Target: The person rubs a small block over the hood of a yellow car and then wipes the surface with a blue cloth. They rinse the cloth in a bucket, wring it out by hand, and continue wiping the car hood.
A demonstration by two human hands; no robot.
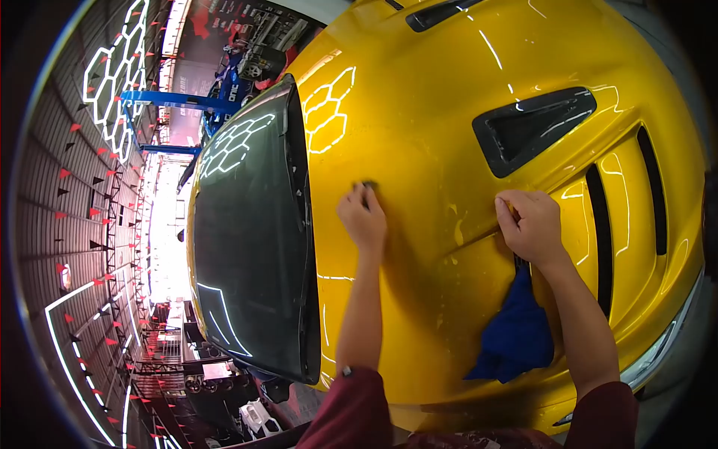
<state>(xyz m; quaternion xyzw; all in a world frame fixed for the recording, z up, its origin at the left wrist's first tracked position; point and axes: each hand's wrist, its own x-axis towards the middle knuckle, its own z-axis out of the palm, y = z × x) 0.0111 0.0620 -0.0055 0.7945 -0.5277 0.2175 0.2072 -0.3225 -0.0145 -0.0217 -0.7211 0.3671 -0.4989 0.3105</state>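
My left hand (363, 218) is closed in a pinch low over the yellow hood (419, 299), near the windshield side. A small dark thing (370, 185) shows at its fingertips, too blurred to name. My right hand (529, 224) is curled shut farther along the hood, just below a black hood vent (535, 129). From beneath it a blue cloth (516, 329) spreads down over the paint, its narrow top reaching the hand. A short dark piece shows where cloth and hand meet; the fingers hide the rest. Small glossy marks (452, 208) lie on the paint between my hands.
The dark windshield (247, 224) lies to the left of the hood. Black slots (600, 239) and a headlight (666, 348) sit at the right. Behind the car stand a blue lift (176, 99) and shop equipment. Hexagonal ceiling lights (116, 78) reflect in the paint.
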